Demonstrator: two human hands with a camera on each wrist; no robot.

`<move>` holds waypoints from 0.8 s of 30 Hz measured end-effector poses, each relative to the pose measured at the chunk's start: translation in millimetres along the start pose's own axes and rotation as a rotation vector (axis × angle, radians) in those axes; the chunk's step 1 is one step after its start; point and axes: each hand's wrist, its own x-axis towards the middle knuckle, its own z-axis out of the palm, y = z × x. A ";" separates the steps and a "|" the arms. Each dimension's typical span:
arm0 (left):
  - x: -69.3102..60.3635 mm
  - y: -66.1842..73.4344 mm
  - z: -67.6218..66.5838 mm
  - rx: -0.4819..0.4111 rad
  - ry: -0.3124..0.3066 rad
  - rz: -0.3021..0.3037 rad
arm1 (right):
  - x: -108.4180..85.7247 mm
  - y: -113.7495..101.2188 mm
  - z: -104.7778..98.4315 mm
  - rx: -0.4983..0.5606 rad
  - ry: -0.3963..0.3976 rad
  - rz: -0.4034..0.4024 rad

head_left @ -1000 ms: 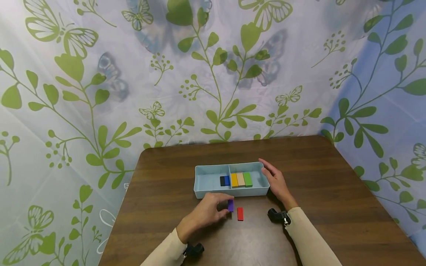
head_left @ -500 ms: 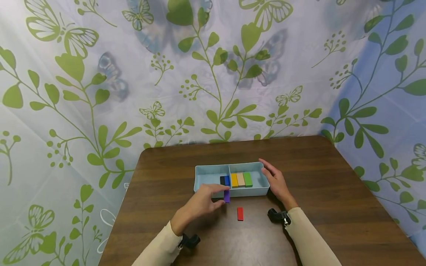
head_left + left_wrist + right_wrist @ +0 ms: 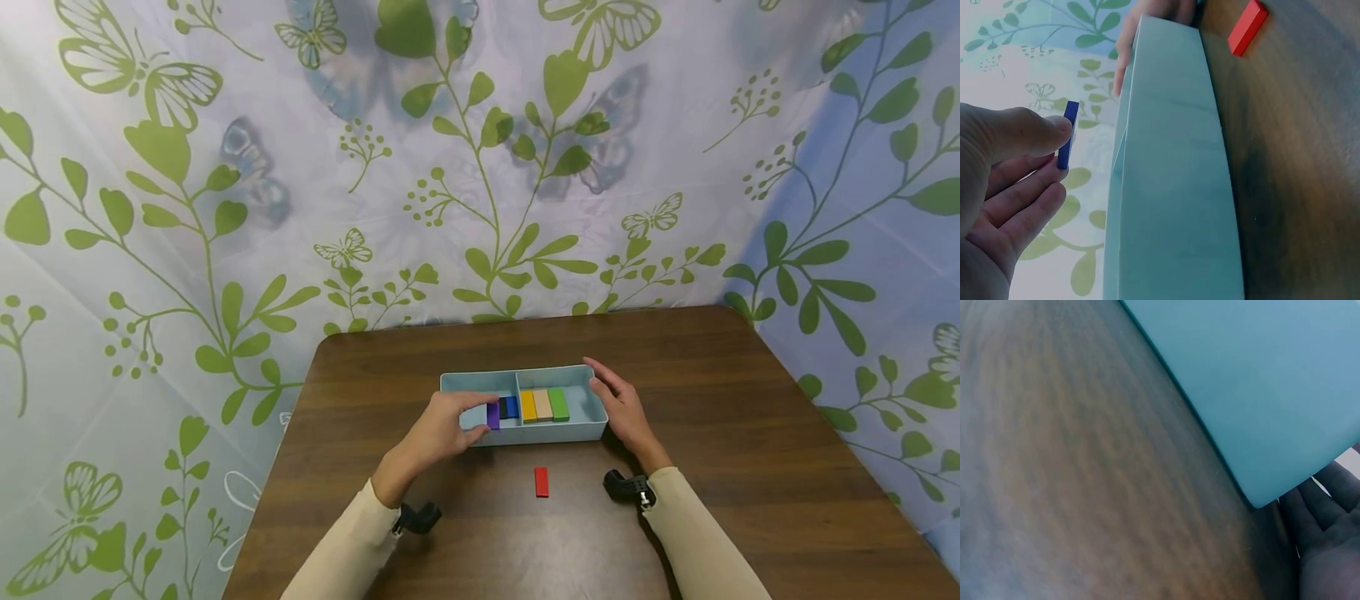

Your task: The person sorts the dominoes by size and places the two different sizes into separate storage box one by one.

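Note:
My left hand (image 3: 438, 425) pinches a purple block (image 3: 492, 415) upright between thumb and fingers, above the left compartment of a light blue divided box (image 3: 570, 433). In the left wrist view the block (image 3: 1068, 135) stands clear of the box wall (image 3: 1172, 156). Beside it in the left compartment lie a black block (image 3: 504, 407) and a blue block (image 3: 512, 407). The right compartment holds yellow (image 3: 528, 406), beige (image 3: 542, 405) and green (image 3: 558, 404) blocks. Against the box's right end rests my right hand (image 3: 624, 414), its fingers fairly straight along the outside.
A red block (image 3: 542, 482) lies on the brown wooden table (image 3: 555, 550) in front of the box. Patterned curtains (image 3: 480, 208) hang behind the table and at both sides. Each wrist carries a black camera mount (image 3: 626, 487).
My left hand has carried the purple block from above the table in front of the box, up and leftward, over the left compartment. The right hand has stayed at the box's right end.

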 end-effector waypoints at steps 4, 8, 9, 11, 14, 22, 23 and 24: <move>3.9 -5.8 -2.0 0.002 0.011 -0.007 | 0.3 0.4 -0.1 -0.026 0.000 0.003; 8.8 -11.7 -3.0 0.003 0.017 -0.007 | 0.4 0.1 0.4 -0.017 0.005 -0.002; 10.1 -13.0 -3.3 0.004 0.016 -0.008 | 0.5 0.1 0.5 -0.012 0.005 -0.005; 12.6 -15.8 -3.9 0.005 0.015 -0.009 | 0.5 0.2 0.7 -0.006 0.007 -0.009; 15.9 -19.7 -4.8 0.002 0.001 -0.023 | 0.6 0.9 0.7 -0.008 0.009 -0.010; 23.1 -30.7 -1.7 0.004 -0.042 -0.066 | 1.1 2.3 0.4 0.005 0.002 0.000; 23.8 -31.7 -1.0 0.003 -0.044 -0.069 | 1.1 2.4 0.4 0.008 0.002 0.003; 24.5 -32.9 -0.2 0.004 -0.049 -0.074 | 1.2 2.4 0.4 0.011 0.001 0.003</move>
